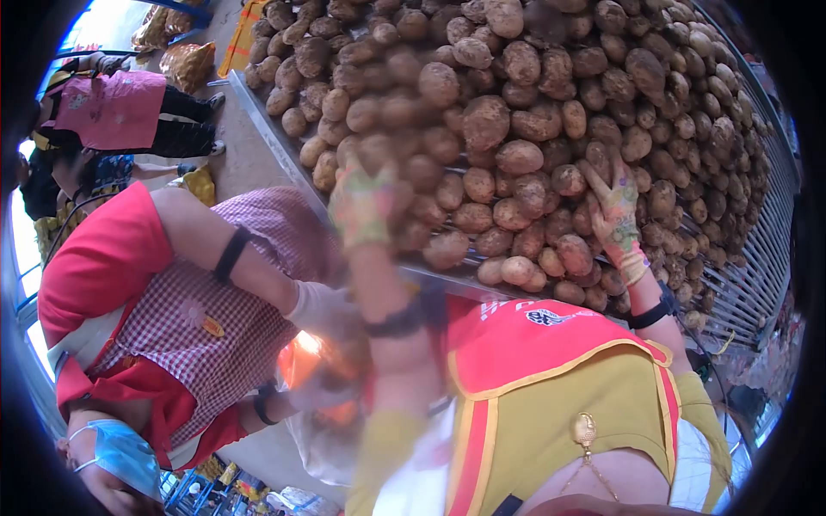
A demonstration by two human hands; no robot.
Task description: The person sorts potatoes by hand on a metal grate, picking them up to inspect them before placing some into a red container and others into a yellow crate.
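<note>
A large heap of soil-marked potatoes (538, 125) lies on a slatted metal table in front of me. My left hand (363, 205), in a patterned light glove, is over the near left edge of the heap. It is smeared by motion, so its fingers and anything in them cannot be made out. On the right side, my right hand (615, 211), in a similar flowered glove, rests on the potatoes with its fingers spread. Its fingertips touch a dark potato (599, 158) but do not wrap round it.
The table's metal rim (275, 142) runs along the left and near sides, and bare slats (748, 288) show at the right. Close on my left, a co-worker in a checked apron (219, 318) handles a blurred bag. Other people and filled sacks (188, 64) are farther left.
</note>
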